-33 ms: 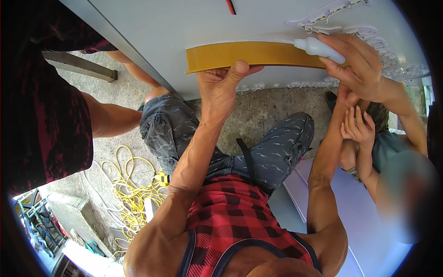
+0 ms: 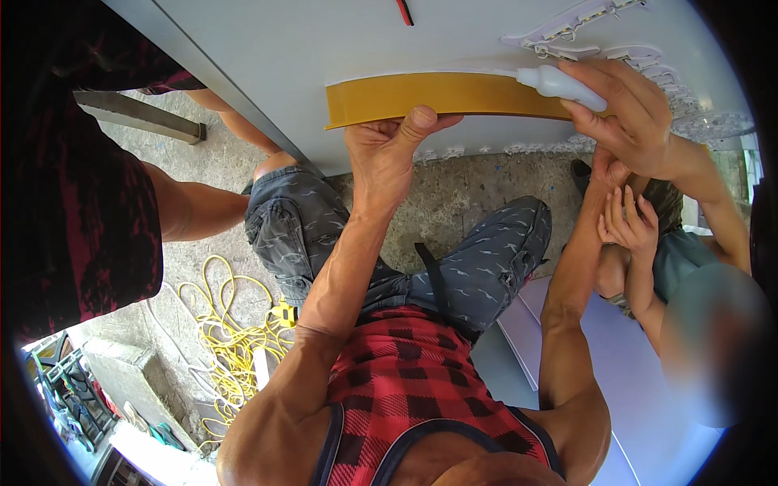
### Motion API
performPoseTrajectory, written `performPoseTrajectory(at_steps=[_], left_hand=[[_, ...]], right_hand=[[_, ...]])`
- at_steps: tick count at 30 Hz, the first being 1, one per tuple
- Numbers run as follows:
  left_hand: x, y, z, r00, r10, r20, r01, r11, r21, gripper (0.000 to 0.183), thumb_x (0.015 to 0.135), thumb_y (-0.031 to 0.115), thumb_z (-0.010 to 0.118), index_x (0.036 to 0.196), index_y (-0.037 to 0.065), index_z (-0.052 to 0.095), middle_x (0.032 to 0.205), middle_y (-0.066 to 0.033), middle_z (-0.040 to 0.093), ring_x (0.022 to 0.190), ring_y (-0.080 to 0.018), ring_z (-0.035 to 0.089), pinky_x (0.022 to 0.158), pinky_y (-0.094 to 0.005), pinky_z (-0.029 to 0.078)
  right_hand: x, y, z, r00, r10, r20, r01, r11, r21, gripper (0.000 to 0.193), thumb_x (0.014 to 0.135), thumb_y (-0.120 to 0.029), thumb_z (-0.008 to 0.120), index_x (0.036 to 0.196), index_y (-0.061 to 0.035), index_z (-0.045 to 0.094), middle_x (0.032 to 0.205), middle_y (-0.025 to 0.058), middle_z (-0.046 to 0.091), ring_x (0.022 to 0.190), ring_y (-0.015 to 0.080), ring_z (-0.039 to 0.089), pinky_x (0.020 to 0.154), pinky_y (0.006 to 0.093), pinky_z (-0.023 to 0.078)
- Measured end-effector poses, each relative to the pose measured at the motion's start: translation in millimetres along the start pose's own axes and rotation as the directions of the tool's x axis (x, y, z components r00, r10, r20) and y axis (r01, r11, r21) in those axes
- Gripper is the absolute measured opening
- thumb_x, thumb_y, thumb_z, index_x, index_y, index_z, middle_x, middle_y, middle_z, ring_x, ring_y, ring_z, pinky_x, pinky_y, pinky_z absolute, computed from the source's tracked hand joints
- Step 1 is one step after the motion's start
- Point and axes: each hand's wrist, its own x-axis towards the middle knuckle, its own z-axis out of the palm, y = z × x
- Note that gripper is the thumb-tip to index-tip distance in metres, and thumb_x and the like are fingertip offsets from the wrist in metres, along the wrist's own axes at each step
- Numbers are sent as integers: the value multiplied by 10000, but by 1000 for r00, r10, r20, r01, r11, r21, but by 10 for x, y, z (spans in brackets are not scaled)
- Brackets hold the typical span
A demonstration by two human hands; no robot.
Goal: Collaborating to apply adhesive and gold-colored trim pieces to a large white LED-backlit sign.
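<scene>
A curved gold strip (image 2: pixel 454 93) stands on edge against a pale grey panel (image 2: pixel 275 49). Its lower edge is gripped near the left end by my left hand (image 2: pixel 385 158), thumb in front. My right hand (image 2: pixel 606 168) is near the strip's right end, mostly covered by a co-worker's hand (image 2: pixel 628 109), so its fingers are hidden. That co-worker's hand squeezes a small white nozzle bottle (image 2: pixel 563 85). The nozzle touches the strip's upper edge, where a thin white line runs along the panel.
White shapes with small light modules (image 2: pixel 575 24) are fixed on the panel's right. The co-worker's other hand (image 2: pixel 630 223) is beside my right forearm. Another person's legs (image 2: pixel 198 198) stand at left. Tangled yellow cable (image 2: pixel 227 324) lies on the concrete floor. A red-black wire (image 2: pixel 405 12) hangs at the top.
</scene>
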Motion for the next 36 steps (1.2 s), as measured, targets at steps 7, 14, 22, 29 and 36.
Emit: performPoseTrajectory(at_steps=[7, 14, 22, 29, 36], left_hand=[[-4, 2, 11, 1000, -3, -2, 3, 1000, 2, 222, 917, 180, 623, 1043, -1, 649, 982, -123, 686, 937, -278, 677, 817, -491, 587], [-3, -14, -1, 1000, 2, -5, -2, 1000, -4, 215, 920, 172, 615, 1048, 3, 651, 986, -125, 687, 938, -273, 676, 816, -500, 587], [-2, -15, -5, 1000, -2, -7, 2, 1000, -7, 220, 920, 171, 611, 1058, 4, 649, 1001, -127, 686, 949, -273, 672, 820, -505, 585], [-3, -25, -6, 1000, 20, 5, -20, 1000, -11, 227, 917, 175, 616, 1061, 2, 645, 1001, -126, 685, 954, -279, 670, 817, -508, 587], [-8, -33, -5, 999, 19, -30, -18, 999, 27, 250, 912, 195, 625, 1065, -3, 639, 998, -151, 683, 931, -311, 678, 786, -496, 597]], right_hand=[[-66, 42, 16, 999, 13, -52, -17, 998, -62, 434, 703, -83, 775, 1113, -18, 649, 922, 126, 658, 738, 250, 650, 596, 318, 530], [-118, 57, -52, 1000, 3, 30, -2, 1000, -29, 464, 699, -22, 752, 1134, 56, 611, 949, 187, 643, 770, 275, 652, 609, 328, 532], [-132, 52, -57, 1000, 12, -21, -13, 997, -71, 430, 698, -84, 770, 1104, -16, 646, 901, 132, 654, 722, 257, 643, 586, 324, 530], [-165, 60, -108, 1000, 5, -4, -5, 996, -92, 426, 703, -107, 763, 1101, -10, 648, 892, 133, 653, 713, 257, 638, 584, 325, 528], [-166, 88, -147, 999, -50, 22, 52, 992, -115, 432, 704, -100, 754, 1110, -3, 642, 907, 143, 655, 729, 265, 645, 602, 332, 536]])
